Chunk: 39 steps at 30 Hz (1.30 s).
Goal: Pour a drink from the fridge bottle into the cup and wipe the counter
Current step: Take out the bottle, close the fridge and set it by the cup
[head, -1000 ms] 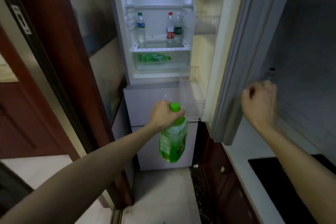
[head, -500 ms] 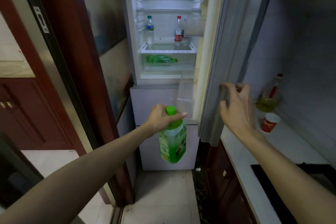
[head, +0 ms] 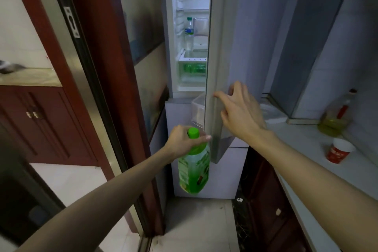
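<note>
Here the step in hand reads as shutting the fridge door (head: pixel 219 51) while carrying the drink toward the cup. The left hand (head: pixel 182 143) is wrapped around the neck of the green bottle (head: pixel 194 170), thumb and fingers pressed together just under the bright green cap (head: pixel 193 132), so the bottle hangs below the hand, in front of the lower fridge drawer and clear of the floor. The right hand (head: pixel 241 112) is spread flat, fingers apart, with its fingertips on the edge of the door and nothing pinched in it. The door stands mostly closed, leaving a narrow lit gap through which a clear water bottle (head: pixel 189 35) on a shelf and another green bottle (head: pixel 193 68) lying in the crisper below can be seen. To do this well, I would judge that the palm should push the door steadily rather than flick it, with fingers kept off the closing edge, and that the hanging bottle should be kept left of the door's lower corner, which sits just beside it. A neck grip lets a full bottle swing, so a firmer hold lower on the body seems wise before pouring. The red paper cup (head: pixel 339 152) waits on the white counter (head: pixel 306 149) to the right, near a bottle of yellow oil (head: pixel 335 120).
</note>
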Motion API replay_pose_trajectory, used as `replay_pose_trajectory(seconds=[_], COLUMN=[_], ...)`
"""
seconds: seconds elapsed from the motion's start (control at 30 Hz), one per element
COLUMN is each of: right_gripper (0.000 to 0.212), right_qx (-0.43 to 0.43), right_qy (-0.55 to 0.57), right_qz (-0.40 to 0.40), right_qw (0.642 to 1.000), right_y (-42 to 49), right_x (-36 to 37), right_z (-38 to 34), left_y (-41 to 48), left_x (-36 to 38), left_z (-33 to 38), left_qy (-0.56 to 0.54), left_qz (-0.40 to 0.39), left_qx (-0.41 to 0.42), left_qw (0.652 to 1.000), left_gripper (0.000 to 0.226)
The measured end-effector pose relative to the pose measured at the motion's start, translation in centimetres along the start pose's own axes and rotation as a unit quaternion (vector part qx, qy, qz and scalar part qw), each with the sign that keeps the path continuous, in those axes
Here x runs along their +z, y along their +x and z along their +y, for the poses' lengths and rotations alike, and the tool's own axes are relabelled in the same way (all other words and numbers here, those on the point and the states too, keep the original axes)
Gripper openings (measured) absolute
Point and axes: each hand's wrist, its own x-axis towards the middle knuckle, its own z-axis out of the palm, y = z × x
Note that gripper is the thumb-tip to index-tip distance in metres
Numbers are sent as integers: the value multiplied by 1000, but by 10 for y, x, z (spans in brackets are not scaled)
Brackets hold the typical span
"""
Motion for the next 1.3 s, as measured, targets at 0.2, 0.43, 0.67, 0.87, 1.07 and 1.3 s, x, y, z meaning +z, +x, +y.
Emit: replay_pose_trajectory(seconds=[0.2, 0.43, 0.67, 0.87, 1.07, 1.3], right_gripper=[49, 60, 69, 78, 70, 68], right_qx=[-35, -43, -84, -105, -36, -94], right_qy=[6, -29, -14, 4, 14, 12], right_qz=[5, -29, -36, -38, -66, -48], right_qw=[999, 998, 996, 994, 997, 994], right_y=[57, 122, 167, 184, 203, 233], right_x=[37, 81, 116, 154, 192, 227], right_z=[-37, -73, -78, -23, 58, 113], left_y=[35, 84, 110, 137, 175, 237], left_x=[-34, -68, -88, -90, -83, -63], left_z=[-33, -76, -90, -96, -95, -75], left_qy=[35, 84, 112, 104, 115, 104], left_qz=[2, 40, 61, 159, 167, 116], left_qx=[10, -4, -12, -37, -19, -24], left_qw=[999, 996, 992, 981, 979, 987], left_gripper=[48, 93, 70, 35, 30, 28])
